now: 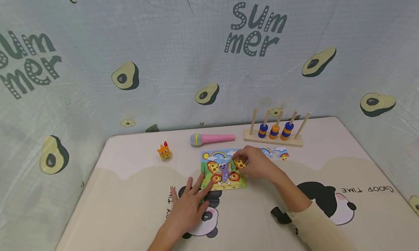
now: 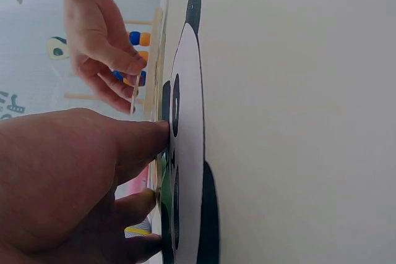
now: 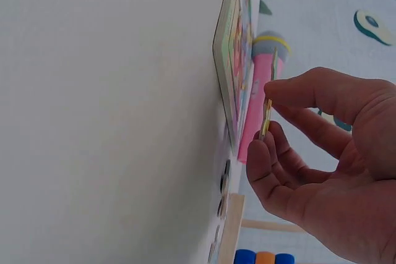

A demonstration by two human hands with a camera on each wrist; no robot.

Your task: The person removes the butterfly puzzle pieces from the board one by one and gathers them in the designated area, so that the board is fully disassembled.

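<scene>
From where I stand, a pale cloth [image 1: 170,54] printed with avocados and "summer" hangs well beyond the left hand [image 1: 188,209] and the right hand [image 1: 256,164]. Under them spreads a cream tabletop [image 1: 131,196] with pandas on it, one partly covered by the left hand.

Farther off than the right hand, and to its right, is a wooden stand [image 1: 273,141] with five pegs, blue and orange rings stacked on the middle three. The left hand lies palm down, fingers straight and fanned apart, their tips at the near left corner of the butterfly puzzle [image 1: 224,172]. That puzzle sits flat between the two hands, just left of the right one.

Past the puzzle from both hands lies a pink toy microphone [image 1: 217,138], grey head to the left. A little orange toy figure [image 1: 164,151] stands beyond the left hand. Just past the right hand, two loose pieces [image 1: 283,153] lie on the tabletop. Smallest of all, a thin puzzle piece [image 3: 266,117] is pinched in the right hand's thumb and fingers, held above the puzzle's right side.
</scene>
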